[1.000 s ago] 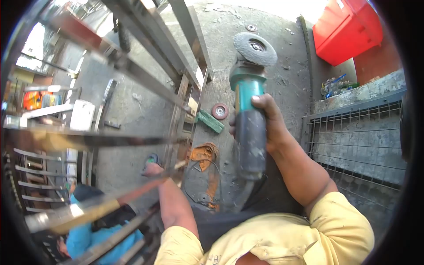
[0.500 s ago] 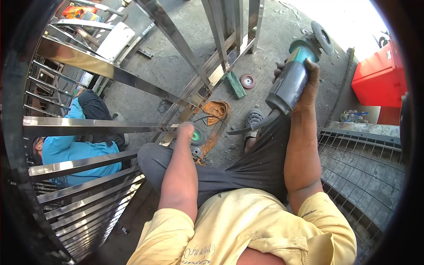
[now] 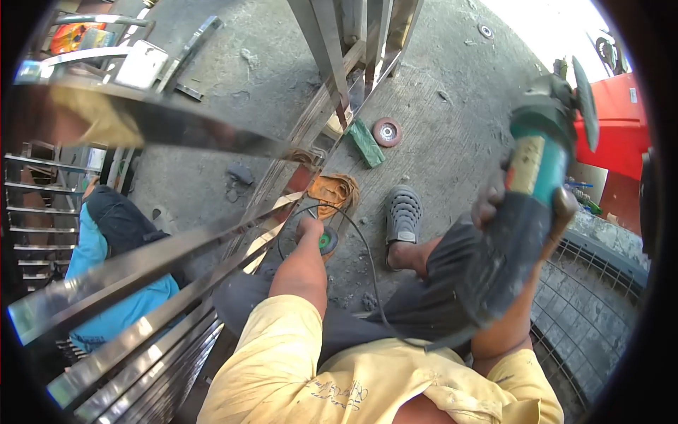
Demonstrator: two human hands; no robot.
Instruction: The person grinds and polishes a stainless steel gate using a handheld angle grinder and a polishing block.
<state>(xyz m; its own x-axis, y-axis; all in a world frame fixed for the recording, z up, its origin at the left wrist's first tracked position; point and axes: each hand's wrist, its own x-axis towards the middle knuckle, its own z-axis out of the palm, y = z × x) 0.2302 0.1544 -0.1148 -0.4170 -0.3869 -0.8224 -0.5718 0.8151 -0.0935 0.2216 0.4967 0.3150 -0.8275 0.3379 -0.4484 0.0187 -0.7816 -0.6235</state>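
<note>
My right hand (image 3: 526,205) is wrapped round the body of a teal and black angle grinder (image 3: 522,191), held up at the right with its disc at the top. The grinder's cord loops down across my lap. My left hand (image 3: 311,225) is low beside the metal frame, near a green-centred disc (image 3: 327,240) and an orange cloth (image 3: 332,194); its fingers are mostly hidden. Shiny metal bars (image 3: 169,261) run across the left. On the ground lie a green block (image 3: 366,143) and a reddish disc (image 3: 387,132).
Behind the bars at the left is a co-worker in a blue top (image 3: 131,300). A red container (image 3: 614,124) stands at the right, above a wire mesh (image 3: 586,297). A small ring (image 3: 485,31) lies on the concrete. My sandalled foot (image 3: 404,215) is in the middle.
The grinder and my right hand have moved right and closer to the camera. My left hand has shifted slightly down and right. The view has turned, and the bars appear in different positions.
</note>
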